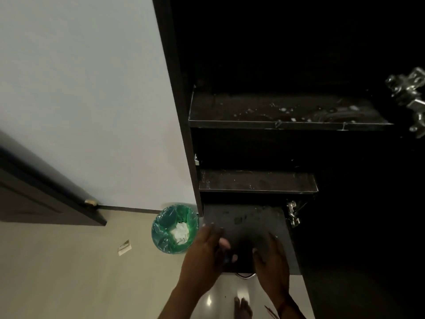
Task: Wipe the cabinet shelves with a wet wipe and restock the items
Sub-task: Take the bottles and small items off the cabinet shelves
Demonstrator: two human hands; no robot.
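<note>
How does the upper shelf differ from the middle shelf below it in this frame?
The upper shelf shows a broad top surface, while the middle shelf shows only a narrow strip. The upper shelf carries white blobs and curved smears toward its right end; the middle shelf has a duller, finer scatter of specks. Both are dark boards of the same cabinet, marked with pale residue.

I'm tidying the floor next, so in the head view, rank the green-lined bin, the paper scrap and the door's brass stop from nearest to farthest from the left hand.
1. Green-lined bin, just left of the left hand, beside the cabinet.
2. Paper scrap, farther left on the floor.
3. Brass stop, farthest left, on the door.
</note>
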